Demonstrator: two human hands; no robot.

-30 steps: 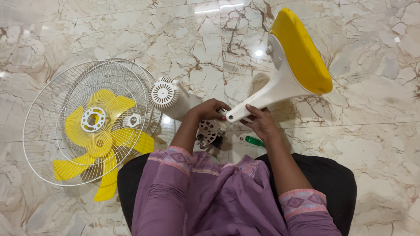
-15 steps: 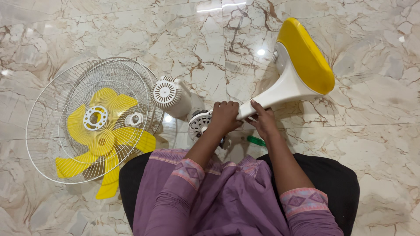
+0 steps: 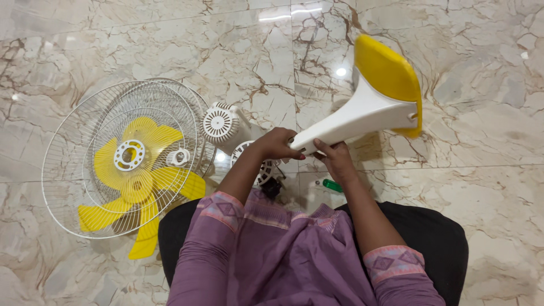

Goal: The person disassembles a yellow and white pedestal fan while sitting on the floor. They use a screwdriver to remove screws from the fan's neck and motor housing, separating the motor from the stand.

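So what I'm looking at from up top: both of my hands are on the narrow neck end of a white fan stand base (image 3: 362, 116) with a yellow underside, which sits at about 1 o'clock from my lap, tipped up so the wide yellow foot points away toward 2 o'clock. My left hand (image 3: 277, 144) is curled closed over the tip of the neck, and my right hand (image 3: 334, 158) is wrapped under it, fingers closed round the stem. Both look like firm grips, not loose.

Handling-wise, I'd guess it's hard moulded plastic: stiff, smooth, a bit slick. Probably foot-heavy too, since bases are usually weighted, so holding it by the thin neck means the far end wants to swing. Gripping the neck works, but a hand nearer the flare would feel steadier, I reckon.

Just under my hands, around 12 o'clock and close in, lies the white motor housing (image 3: 226, 126) with its vented round end, plus another vented white part partly hidden by my left wrist. A small green thing (image 3: 333, 185) lies by my right forearm; can't tell what it is. At 9 o'clock are the white wire grille (image 3: 85, 141) and the yellow fan blade (image 3: 141, 181) lying in it.

Floor (image 3: 141, 45) is glossy beige marble with brown veins, glare spots from lights overhead. Hard and slippery, so dropped plastic could crack or skate.
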